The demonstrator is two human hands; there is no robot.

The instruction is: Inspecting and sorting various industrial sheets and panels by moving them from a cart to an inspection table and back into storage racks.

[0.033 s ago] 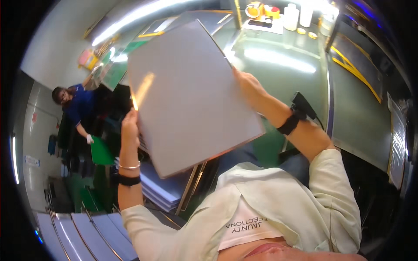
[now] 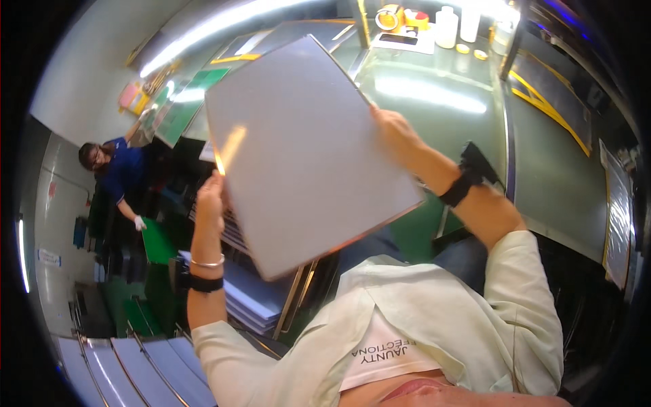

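Head view: one grey panel (image 2: 305, 149) was held up, tilted, between both hands. Left hand (image 2: 211, 200) gripped its left edge, right hand (image 2: 392, 129) its right edge. One stack of similar sheets (image 2: 254, 298) sat below the left hand, green desk (image 2: 434, 88) beyond the right.

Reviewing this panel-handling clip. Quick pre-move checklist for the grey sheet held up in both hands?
1. Left hand grip on the grey sheet: ok, fingers on its left edge.
2. Right hand grip: ok, holds the right edge.
3. Sheet lifted off the stack of sheets below: ok, tilted in the air.
4. Green worktop beyond: not ok at its far end, bottles and tape rolls stand there.
5. Co-worker at left: ok, well apart from the sheet.
6. Sheet's far face: cannot tell, hidden.
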